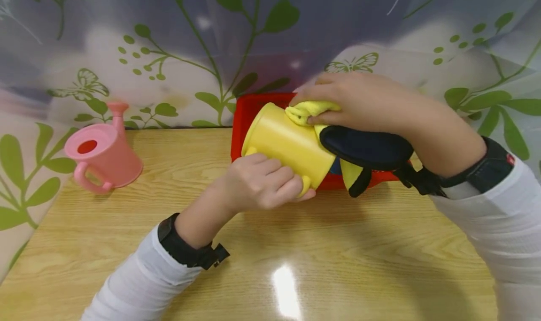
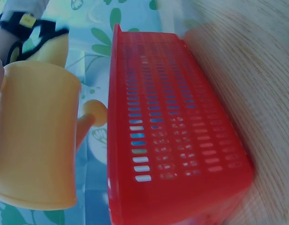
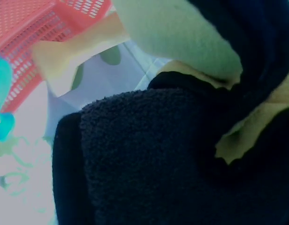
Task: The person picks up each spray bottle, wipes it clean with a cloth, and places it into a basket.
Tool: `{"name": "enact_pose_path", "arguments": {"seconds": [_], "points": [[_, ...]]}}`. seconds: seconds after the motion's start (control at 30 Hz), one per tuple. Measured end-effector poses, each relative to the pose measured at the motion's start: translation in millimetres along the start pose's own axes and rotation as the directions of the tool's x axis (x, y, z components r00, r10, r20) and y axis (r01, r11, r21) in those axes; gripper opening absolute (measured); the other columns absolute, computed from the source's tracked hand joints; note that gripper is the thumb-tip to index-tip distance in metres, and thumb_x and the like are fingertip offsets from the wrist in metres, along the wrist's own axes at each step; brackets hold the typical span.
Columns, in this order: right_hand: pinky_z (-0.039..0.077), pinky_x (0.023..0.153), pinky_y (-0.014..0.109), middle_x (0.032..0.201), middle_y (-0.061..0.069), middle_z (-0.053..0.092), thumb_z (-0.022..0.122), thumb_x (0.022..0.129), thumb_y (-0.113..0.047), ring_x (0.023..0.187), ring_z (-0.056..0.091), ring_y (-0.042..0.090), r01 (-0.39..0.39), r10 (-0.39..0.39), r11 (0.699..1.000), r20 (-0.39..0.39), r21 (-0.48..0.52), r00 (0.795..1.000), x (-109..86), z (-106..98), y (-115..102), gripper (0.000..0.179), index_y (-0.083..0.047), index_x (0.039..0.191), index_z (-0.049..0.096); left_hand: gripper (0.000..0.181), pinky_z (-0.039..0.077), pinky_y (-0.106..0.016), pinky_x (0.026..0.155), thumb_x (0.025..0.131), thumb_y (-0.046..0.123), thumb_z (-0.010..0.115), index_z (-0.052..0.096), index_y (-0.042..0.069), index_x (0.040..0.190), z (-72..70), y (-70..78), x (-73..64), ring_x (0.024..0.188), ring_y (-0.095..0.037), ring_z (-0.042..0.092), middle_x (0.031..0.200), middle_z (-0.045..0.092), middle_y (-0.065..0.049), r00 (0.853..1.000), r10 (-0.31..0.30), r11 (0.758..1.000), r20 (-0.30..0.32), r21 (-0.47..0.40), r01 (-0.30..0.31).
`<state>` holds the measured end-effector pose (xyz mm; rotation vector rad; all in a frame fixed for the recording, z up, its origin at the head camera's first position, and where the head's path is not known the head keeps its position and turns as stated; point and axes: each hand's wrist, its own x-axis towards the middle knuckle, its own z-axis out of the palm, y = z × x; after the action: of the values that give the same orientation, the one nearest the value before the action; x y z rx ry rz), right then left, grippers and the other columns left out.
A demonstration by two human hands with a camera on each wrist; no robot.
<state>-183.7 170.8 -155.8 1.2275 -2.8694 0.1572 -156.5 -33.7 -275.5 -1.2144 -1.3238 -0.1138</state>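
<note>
A yellow watering can (image 1: 287, 138) is held tilted over a red basket (image 1: 238, 128), and my left hand (image 1: 264, 182) grips it by its handle. My right hand (image 1: 365, 100) pinches a yellow-and-black cloth (image 1: 367, 147) against the can's upper right side. The cloth's dark terry face (image 3: 140, 150) fills much of the right wrist view, with folds of yellow showing. In the left wrist view the can's body (image 2: 36, 136) is beside the basket, its spout (image 2: 94, 113) pointing toward the basket's rim. My left fingers are mostly hidden there.
A pink watering can (image 1: 107, 154) stands on the wooden table (image 1: 190, 171) at the left. Something turquoise (image 3: 1, 84) shows by the basket in the right wrist view. A leaf-patterned curtain (image 1: 177, 77) hangs along the table's back edge.
</note>
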Motion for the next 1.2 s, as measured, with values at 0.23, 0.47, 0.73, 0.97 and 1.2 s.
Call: {"name": "enact_pose_path", "arguments": {"seconds": [0.23,0.47,0.73,0.97,1.2], "points": [[0.044,0.075,0.038,0.106,0.003,0.058,0.060,0.096,-0.033,0.094,0.055,0.025,0.006,-0.006,1.000,0.037,0.007,0.999,25.2,-9.1,-10.2,0.030,-0.028,0.126,0.061,0.042,0.023,-0.018,0.043,0.085,0.039,0.070,0.043,0.014,0.063,1.0,0.9,4.8,0.044,-0.007,0.031,0.051,0.041,0.007,1.000,0.015,1.000,-0.008,-0.004,-0.015],[0.041,0.078,0.037,0.106,0.004,0.058,0.060,0.096,-0.031,0.091,0.053,0.024,0.026,-0.026,1.000,0.069,-0.002,0.997,42.1,-12.8,-11.2,0.032,-0.028,0.128,0.059,0.043,0.024,-0.018,0.043,0.084,0.040,0.070,0.043,0.014,0.064,2.4,3.0,8.1,0.044,-0.007,0.034,0.051,0.041,0.007,1.000,0.026,0.999,-0.007,-0.034,-0.027],[0.040,0.078,0.035,0.111,0.003,0.057,0.056,0.098,-0.032,0.094,0.053,0.023,0.018,-0.018,1.000,0.160,0.001,0.987,43.9,-15.6,-8.3,0.033,-0.027,0.131,0.056,0.043,0.027,-0.018,0.044,0.083,0.041,0.071,0.044,0.014,0.065,3.5,3.0,5.4,0.045,-0.007,0.036,0.052,0.042,0.007,0.999,0.032,0.998,0.007,-0.053,-0.032],[0.043,0.088,0.042,0.118,0.003,0.059,0.057,0.097,-0.033,0.113,0.052,0.027,0.014,-0.022,0.998,0.127,0.061,0.992,31.9,-13.5,-3.3,0.032,-0.027,0.129,0.058,0.041,0.027,-0.018,0.044,0.083,0.039,0.070,0.044,0.014,0.064,1.0,1.0,4.3,0.046,-0.008,0.035,0.053,0.044,0.007,1.000,0.008,0.999,-0.002,-0.044,-0.008],[0.043,0.088,0.041,0.117,0.001,0.059,0.058,0.096,-0.037,0.101,0.054,0.021,-0.047,0.040,0.998,0.138,0.050,0.990,11.0,-12.0,0.8,0.035,-0.030,0.130,0.057,0.041,0.026,-0.017,0.043,0.085,0.039,0.069,0.044,0.014,0.063,-3.1,-5.0,0.7,0.044,-0.008,0.033,0.052,0.045,0.007,1.000,0.005,1.000,-0.009,-0.007,-0.005]]}}
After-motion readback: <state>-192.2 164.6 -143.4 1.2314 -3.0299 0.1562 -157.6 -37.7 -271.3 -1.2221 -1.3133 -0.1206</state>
